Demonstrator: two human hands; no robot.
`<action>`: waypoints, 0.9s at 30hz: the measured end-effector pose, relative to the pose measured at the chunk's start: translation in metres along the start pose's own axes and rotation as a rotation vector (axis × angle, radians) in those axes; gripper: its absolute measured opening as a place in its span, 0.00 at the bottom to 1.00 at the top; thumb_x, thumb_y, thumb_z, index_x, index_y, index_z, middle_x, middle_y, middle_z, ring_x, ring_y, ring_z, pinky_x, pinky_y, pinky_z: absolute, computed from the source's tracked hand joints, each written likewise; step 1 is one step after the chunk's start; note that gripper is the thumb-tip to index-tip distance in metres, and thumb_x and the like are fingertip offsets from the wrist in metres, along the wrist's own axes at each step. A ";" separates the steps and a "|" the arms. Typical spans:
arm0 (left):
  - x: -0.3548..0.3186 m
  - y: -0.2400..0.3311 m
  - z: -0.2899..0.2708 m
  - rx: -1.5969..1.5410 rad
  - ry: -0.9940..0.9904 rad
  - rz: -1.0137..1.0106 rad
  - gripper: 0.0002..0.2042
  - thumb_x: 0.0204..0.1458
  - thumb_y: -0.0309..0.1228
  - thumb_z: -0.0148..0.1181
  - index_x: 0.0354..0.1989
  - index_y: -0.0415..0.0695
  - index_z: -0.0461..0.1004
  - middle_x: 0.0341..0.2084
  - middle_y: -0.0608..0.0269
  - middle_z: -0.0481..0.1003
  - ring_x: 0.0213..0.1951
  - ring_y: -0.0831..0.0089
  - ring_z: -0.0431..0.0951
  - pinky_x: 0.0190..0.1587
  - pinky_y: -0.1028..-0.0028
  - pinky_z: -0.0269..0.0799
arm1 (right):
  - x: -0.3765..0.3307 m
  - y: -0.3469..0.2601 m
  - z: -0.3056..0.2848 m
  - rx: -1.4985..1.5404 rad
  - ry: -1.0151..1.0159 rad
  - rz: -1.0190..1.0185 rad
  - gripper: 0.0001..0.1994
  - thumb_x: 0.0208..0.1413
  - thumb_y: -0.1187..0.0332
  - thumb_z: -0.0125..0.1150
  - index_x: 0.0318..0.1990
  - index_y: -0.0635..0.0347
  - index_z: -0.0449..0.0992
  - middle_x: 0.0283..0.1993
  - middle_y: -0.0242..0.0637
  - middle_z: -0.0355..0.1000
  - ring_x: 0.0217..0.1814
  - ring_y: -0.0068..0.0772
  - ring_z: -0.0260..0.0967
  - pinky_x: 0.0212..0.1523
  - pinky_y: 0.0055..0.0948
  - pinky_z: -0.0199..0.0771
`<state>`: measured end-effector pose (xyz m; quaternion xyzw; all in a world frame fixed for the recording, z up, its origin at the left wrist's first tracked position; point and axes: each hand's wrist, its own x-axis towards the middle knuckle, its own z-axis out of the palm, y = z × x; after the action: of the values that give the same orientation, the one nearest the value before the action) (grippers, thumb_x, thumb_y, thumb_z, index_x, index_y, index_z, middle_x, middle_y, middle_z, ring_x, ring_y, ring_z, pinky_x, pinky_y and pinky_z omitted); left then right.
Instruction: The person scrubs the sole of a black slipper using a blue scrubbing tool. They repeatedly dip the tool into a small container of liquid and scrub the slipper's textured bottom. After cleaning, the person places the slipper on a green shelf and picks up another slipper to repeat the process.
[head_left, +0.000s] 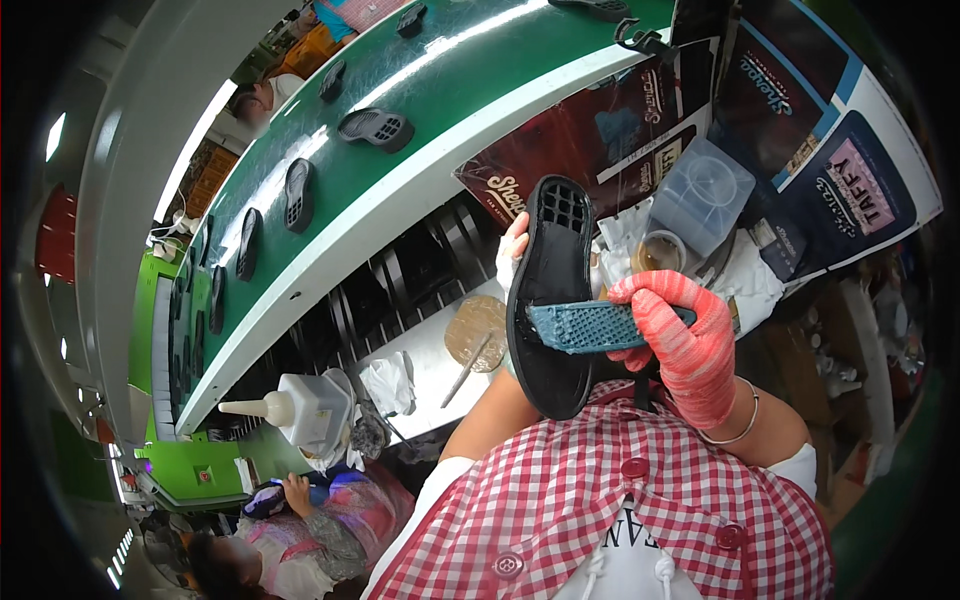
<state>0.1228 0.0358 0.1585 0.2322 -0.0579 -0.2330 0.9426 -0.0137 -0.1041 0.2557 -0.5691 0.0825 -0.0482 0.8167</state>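
Note:
A black shoe sole (552, 270), with a grid of hollows at its heel end, stands tilted in front of my chest. My left hand (512, 248) grips it from behind; its fingertips and some white covering show at the sole's left edge, and the rest is hidden. My right hand (685, 335), in a pink-red knitted glove with bare wrist below, is closed around a flat blue brush-like tool (585, 327) with a studded face. The tool's left end lies across the middle of the sole, and its exact kind I cannot make out.
Several black soles (377, 128) lie on a green conveyor belt (330, 185) with a white edge. A white bottle with a long nozzle (318, 408), a round brown lid with a stick (476, 333) and a clear plastic tub (703, 195) stand nearby. Another person (310, 535) is at lower left.

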 end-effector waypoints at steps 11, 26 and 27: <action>-0.012 -0.018 0.008 0.081 -0.046 -0.018 0.17 0.56 0.36 0.48 0.50 0.40 0.62 0.38 0.59 0.72 0.36 0.75 0.75 0.38 0.78 0.74 | -0.009 0.003 -0.001 -0.052 -0.047 0.056 0.10 0.57 0.70 0.51 0.38 0.66 0.75 0.30 0.35 0.74 0.25 0.18 0.71 0.23 0.15 0.70; -0.049 -0.054 -0.006 0.223 -0.228 0.014 0.21 0.56 0.31 0.51 0.57 0.40 0.59 0.48 0.57 0.69 0.47 0.70 0.73 0.49 0.75 0.71 | 0.002 0.000 -0.007 -0.221 -0.269 -0.015 0.08 0.56 0.72 0.52 0.38 0.66 0.76 0.35 0.35 0.74 0.26 0.18 0.70 0.22 0.15 0.69; -0.055 -0.052 -0.006 0.322 -0.254 0.000 0.21 0.55 0.31 0.51 0.56 0.39 0.60 0.48 0.57 0.70 0.48 0.69 0.73 0.50 0.73 0.71 | 0.006 -0.001 -0.010 -0.247 -0.306 -0.004 0.08 0.56 0.72 0.52 0.37 0.67 0.76 0.36 0.35 0.74 0.26 0.18 0.70 0.22 0.15 0.69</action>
<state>0.0537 0.0234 0.1290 0.3488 -0.2130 -0.2483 0.8783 -0.0094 -0.1147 0.2533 -0.6659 -0.0385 0.0477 0.7435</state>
